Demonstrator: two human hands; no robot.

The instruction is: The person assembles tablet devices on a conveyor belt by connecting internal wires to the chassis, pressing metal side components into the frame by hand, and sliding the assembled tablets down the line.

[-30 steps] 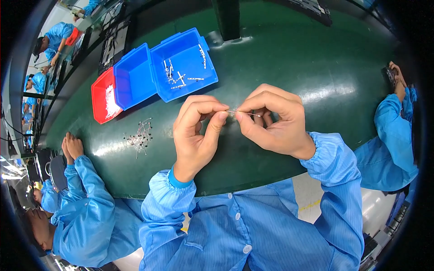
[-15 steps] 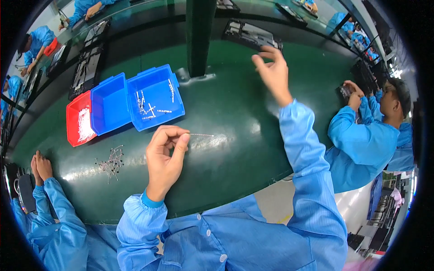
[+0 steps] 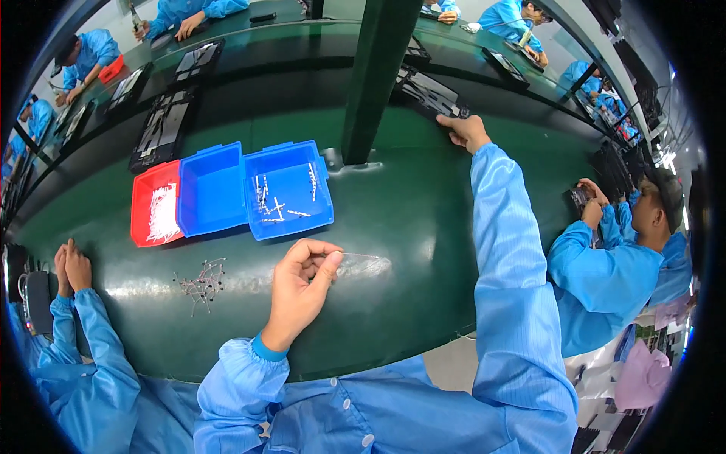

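Observation:
My left hand [image 3: 304, 291] is closed in a pinch over the green table, thumb against forefinger. A thin, light-coloured wire [image 3: 361, 256] sticks out to the right from its fingertips. With the arm stretched far forward, my right hand [image 3: 467, 134] is closed on the near corner of a flat black device [image 3: 427, 91] with its inner parts exposed. Its thumb lies on the corner; the other fingers are partly hidden. To the left of my left hand lies a loose tangle of thin wires with small dark ends [image 3: 201, 285].
Behind the tangle stand a red bin [image 3: 155, 189] with white strips, a blue bin [image 3: 212, 189], and another blue bin [image 3: 321, 216] with small metallic pieces. A green post [image 3: 370, 83] rises beyond them. More open devices [image 3: 162, 125] lie farther off. Co-workers sit at left [image 3: 79, 268] and right [image 3: 612, 265].
My right hand, open with fingers spread before, has reached the black device and closed on its corner. My left hand still pinches the wire. The whole view has shifted slightly.

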